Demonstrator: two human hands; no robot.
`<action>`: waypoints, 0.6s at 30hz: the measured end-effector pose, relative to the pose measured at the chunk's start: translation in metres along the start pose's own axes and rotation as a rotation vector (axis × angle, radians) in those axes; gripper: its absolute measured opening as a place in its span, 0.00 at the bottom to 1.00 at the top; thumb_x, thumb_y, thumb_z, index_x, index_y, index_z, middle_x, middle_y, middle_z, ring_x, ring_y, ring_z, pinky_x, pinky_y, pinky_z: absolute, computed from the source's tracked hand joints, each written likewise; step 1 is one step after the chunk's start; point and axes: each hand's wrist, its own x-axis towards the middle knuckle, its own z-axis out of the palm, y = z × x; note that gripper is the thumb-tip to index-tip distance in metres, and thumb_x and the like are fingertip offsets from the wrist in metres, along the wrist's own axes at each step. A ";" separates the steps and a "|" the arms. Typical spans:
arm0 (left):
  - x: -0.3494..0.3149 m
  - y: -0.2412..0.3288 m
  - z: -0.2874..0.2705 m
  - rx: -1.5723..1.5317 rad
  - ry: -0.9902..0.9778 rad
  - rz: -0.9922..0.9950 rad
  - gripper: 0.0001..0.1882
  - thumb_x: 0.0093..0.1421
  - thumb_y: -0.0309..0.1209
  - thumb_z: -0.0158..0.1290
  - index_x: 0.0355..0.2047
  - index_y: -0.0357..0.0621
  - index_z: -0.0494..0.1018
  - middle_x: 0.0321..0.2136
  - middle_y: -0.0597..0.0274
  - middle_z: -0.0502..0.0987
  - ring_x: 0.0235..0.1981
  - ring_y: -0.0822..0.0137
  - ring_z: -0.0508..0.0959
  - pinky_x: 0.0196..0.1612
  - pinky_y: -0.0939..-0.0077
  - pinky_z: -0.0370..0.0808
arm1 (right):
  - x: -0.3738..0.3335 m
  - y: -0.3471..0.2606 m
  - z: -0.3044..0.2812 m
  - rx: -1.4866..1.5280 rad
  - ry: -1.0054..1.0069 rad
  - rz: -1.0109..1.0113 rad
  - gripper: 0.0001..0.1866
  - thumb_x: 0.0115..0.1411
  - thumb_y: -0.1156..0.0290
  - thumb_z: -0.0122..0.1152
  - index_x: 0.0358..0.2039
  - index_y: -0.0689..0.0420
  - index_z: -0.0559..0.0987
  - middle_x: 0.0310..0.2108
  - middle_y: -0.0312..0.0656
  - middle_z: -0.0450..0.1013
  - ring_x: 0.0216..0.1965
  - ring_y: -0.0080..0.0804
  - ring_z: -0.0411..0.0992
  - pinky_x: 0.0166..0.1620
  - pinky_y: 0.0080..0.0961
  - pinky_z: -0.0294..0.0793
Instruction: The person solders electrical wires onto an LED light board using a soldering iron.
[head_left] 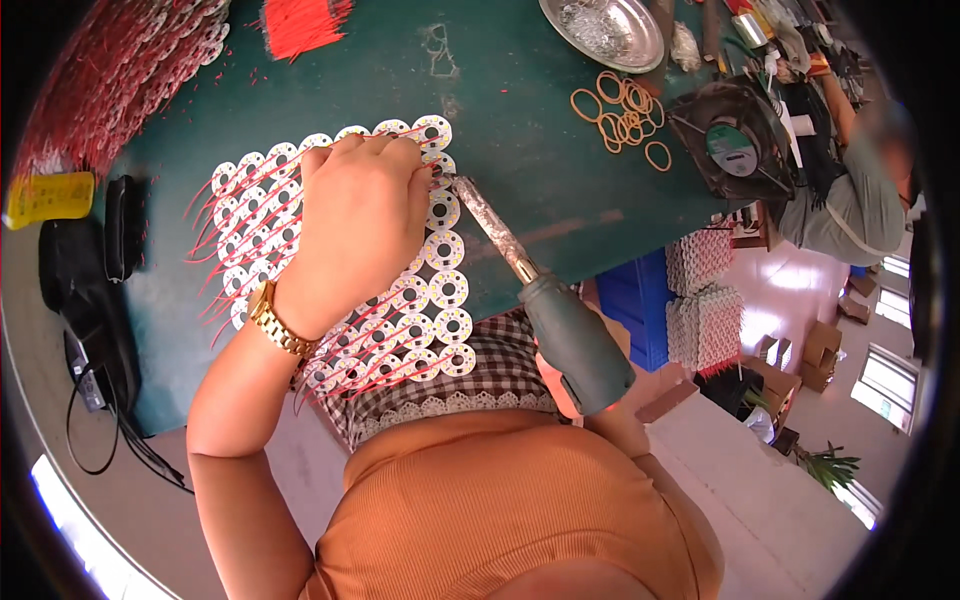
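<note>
A panel of round white LED boards [446, 290] lies at the table's near edge, with red wires [205, 245] trailing from many of its discs. My left hand [362, 210], a gold watch [280, 325] at its wrist, rests over the panel. Its fingers are curled closed by the upper right discs; their tips and whatever they pinch are hidden. A soldering iron [575, 345] with a dark green handle slants up from the lower right, its tip beside those fingertips. My right hand [553, 378] grips the handle from below and is mostly covered by it.
Loose rubber bands [625, 115], a metal dish [640, 50] of silvery scraps and a black fan [730, 148] stand on the right. Wired boards [110, 80] are heaped far left, near red wires [303, 25]. Another person [850, 210] sits at the right. A blue crate [637, 308] stands beside the table.
</note>
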 end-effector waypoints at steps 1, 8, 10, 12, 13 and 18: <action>-0.001 0.000 0.000 0.007 0.004 -0.008 0.04 0.59 0.26 0.53 0.27 0.41 0.72 0.25 0.57 0.75 0.32 0.54 0.73 0.40 0.60 0.63 | 0.007 -0.006 -0.002 -0.179 -0.016 -0.071 0.19 0.44 0.67 0.71 0.37 0.60 0.78 0.25 0.41 0.75 0.22 0.39 0.75 0.24 0.30 0.73; -0.001 -0.003 -0.002 0.007 -0.024 0.009 0.04 0.59 0.27 0.53 0.27 0.41 0.72 0.25 0.57 0.75 0.32 0.54 0.73 0.40 0.59 0.63 | 0.004 -0.008 -0.001 -0.110 0.004 -0.079 0.14 0.52 0.67 0.66 0.38 0.59 0.79 0.27 0.40 0.76 0.23 0.35 0.75 0.24 0.29 0.73; 0.000 -0.004 -0.004 0.012 -0.039 0.031 0.05 0.59 0.28 0.53 0.27 0.41 0.72 0.26 0.57 0.75 0.33 0.54 0.73 0.40 0.60 0.63 | 0.003 -0.011 0.000 0.052 0.052 0.038 0.10 0.54 0.68 0.64 0.36 0.57 0.79 0.26 0.40 0.75 0.22 0.33 0.74 0.23 0.27 0.72; -0.001 -0.003 -0.006 0.000 -0.044 0.028 0.06 0.60 0.28 0.53 0.26 0.41 0.71 0.25 0.57 0.74 0.33 0.53 0.73 0.41 0.59 0.64 | 0.001 -0.012 0.003 0.220 0.106 0.153 0.06 0.57 0.69 0.62 0.34 0.56 0.79 0.24 0.39 0.75 0.21 0.31 0.73 0.22 0.25 0.72; -0.002 -0.002 -0.008 -0.012 -0.051 0.018 0.07 0.61 0.28 0.53 0.26 0.41 0.71 0.25 0.56 0.74 0.33 0.53 0.73 0.41 0.58 0.64 | 0.000 -0.013 0.005 0.305 0.132 0.210 0.05 0.58 0.70 0.61 0.33 0.56 0.80 0.24 0.38 0.74 0.21 0.29 0.73 0.22 0.24 0.71; 0.001 -0.019 -0.056 0.110 -0.086 -0.032 0.08 0.63 0.28 0.51 0.29 0.36 0.72 0.24 0.53 0.74 0.28 0.54 0.73 0.34 0.61 0.66 | -0.005 -0.004 0.008 0.167 0.199 0.184 0.09 0.58 0.69 0.61 0.39 0.56 0.79 0.26 0.37 0.76 0.23 0.29 0.74 0.26 0.23 0.73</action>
